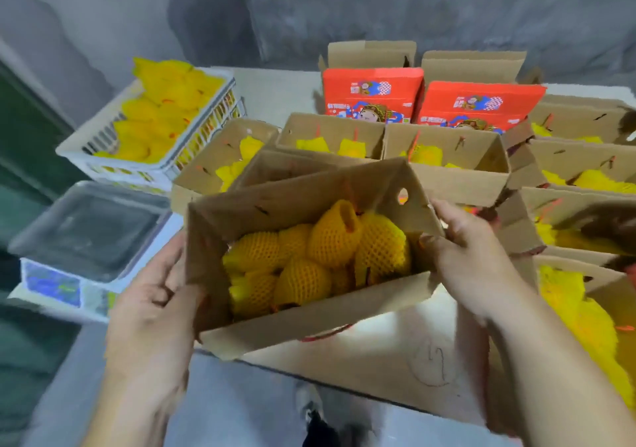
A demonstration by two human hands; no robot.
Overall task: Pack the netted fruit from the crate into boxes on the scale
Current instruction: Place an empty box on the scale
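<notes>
both hands (pixel 151 295) (pixel 471 254) grip cardboard box (pixel 309 322) w/ foam-netted fruit (pixel 330 236).

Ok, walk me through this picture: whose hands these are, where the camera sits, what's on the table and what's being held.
No machine here: a person works bare-handed, filmed by a camera worn on the head, looking down. The left hand and right hand grip the ends of an open cardboard box holding netted fruit. To the left sits the scale, with nothing on its pan. Behind it, a white crate holds more fruit. Other filled boxes and two red cartons crowd the table.
</notes>
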